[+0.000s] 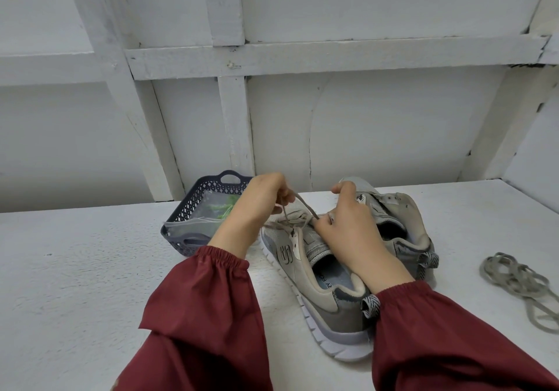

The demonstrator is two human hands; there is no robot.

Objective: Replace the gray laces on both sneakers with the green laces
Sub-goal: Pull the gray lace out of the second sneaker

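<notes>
On the white table (90, 269), two gray sneakers lie side by side right of centre. The near sneaker (332, 309) has a gray lace (302, 206) crossed through its far eyelets, while the far sneaker (405, 209) shows bare eyelets. Left of them sits a dark basket (193, 200) holding a clear bag (193, 224) with the green laces (225, 206) inside. At the right edge a loose lace (514, 281) lies in a tangle, well apart from the shoes.

The left hand (263, 200) is raised over the near sneaker's toe, finger and thumb pinching a strand of the gray lace and drawing it taut. The right hand (351, 230) lies across the tongue with its fingers curled, and its thumb appears to nip the same lace where it meets the eyelets.

The lace looks flat, soft and light. It should slide freely, but it is likely to twist or snag at each eyelet. It is best taken close to the eyelet or by the stiff tip, with the shoe steadied. The sneaker seems light enough to lift or skid under a hard pull.
</notes>
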